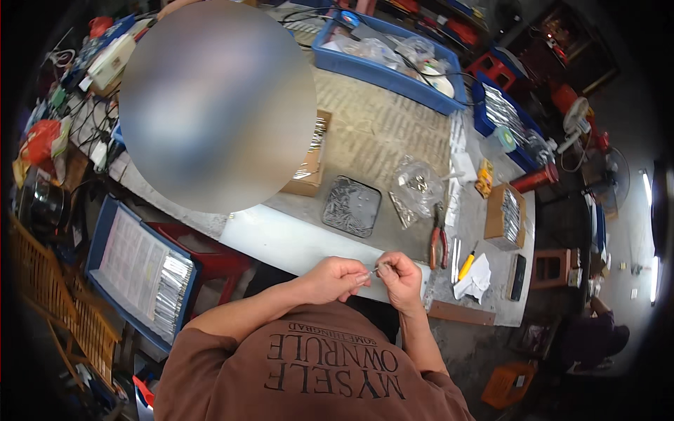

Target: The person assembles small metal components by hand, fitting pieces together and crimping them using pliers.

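My left hand [335,280] and my right hand [401,282] meet above the near edge of a white board [281,239]. Both are closed in a pinch, fingertips almost together, around a small thin metal piece [373,272]; its exact kind is too small to make out. Just beyond them lies a dark rounded square tray [351,219] with many small, slim metal parts in it. A clear plastic bag [419,186] of small metal parts rests to the tray's right.
On the right are red-handled pliers [439,245], a yellow-handled screwdriver [467,264], crumpled white tissue [475,278] and a cardboard box [496,219] of metal pieces. A blue bin [393,81] stands at the back. A blue crate [133,298] is at left. A blurred disc hides the far left.
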A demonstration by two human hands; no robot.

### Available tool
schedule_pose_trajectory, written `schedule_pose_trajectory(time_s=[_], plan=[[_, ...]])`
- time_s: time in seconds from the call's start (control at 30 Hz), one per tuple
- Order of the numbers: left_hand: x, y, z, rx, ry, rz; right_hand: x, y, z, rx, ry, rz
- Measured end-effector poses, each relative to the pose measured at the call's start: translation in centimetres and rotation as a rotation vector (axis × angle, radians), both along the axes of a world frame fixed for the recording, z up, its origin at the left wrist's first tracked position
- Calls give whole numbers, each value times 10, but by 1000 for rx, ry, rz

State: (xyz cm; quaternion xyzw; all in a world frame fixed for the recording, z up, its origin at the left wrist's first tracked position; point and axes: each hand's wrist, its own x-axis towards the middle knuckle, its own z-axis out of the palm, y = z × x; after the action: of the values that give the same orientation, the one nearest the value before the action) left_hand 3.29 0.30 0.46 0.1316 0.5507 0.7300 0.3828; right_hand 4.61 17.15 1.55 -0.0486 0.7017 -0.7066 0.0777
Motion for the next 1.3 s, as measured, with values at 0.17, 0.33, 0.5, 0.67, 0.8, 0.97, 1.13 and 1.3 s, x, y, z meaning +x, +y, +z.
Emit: schedule_pose_trajectory(time_s=[0.17,0.33,0.5,0.67,0.8,0.97,1.13,1.3], plan=[[8,-2,7,-112,134,84,5,-7,-13,-120,-20,-75],[8,-17,1,-86,53,159,-6,-13,-17,-649,-278,89],[12,-64,2,-84,39,317,-14,-16,-19,-777,-423,157],[26,-125,4,-78,-15,629,-9,-17,-23,-521,-369,6],[48,-189,-4,-244,-30,914,-9,-12,-27,-286,-238,-138],[99,-264,-21,-694,-69,1108,-14,2,-39,-219,-100,-92],[151,-326,-55,-1137,-15,1139,-14,0,-42,-302,-84,-101],[176,-349,-64,-1193,-146,1097,-13,-2,-44,-268,-69,-109]])
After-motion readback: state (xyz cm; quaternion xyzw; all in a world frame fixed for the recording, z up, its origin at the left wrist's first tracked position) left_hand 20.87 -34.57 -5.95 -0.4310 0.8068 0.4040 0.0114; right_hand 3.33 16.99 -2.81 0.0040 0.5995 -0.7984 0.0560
